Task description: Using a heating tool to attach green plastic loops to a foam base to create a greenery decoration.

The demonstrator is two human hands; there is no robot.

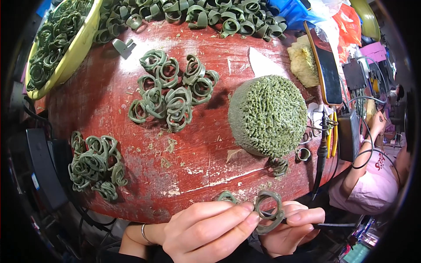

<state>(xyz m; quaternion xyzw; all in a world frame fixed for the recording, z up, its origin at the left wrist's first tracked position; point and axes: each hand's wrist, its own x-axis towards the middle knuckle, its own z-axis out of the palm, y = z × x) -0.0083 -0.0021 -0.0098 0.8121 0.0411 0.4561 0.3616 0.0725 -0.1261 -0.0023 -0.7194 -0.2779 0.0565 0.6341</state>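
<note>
My left hand is closed at the near edge of the table, pinching a dark green ring between thumb and fingertips. Another green ring shows just behind its fingers; I cannot tell whether it is held too. Opposite, my right hand is closed on a thin dark rod-like tool. The tool's shaft sticks out to the right, and its front end reaches the ring, partly hidden by it. Beyond both hands stands a round green block with a rough, spiky top.
Green rings lie in a middle cluster and a left pile on the red table. A yellow basin of rings stands far left. More green pieces line the back. A phone, cables and a person are right.
</note>
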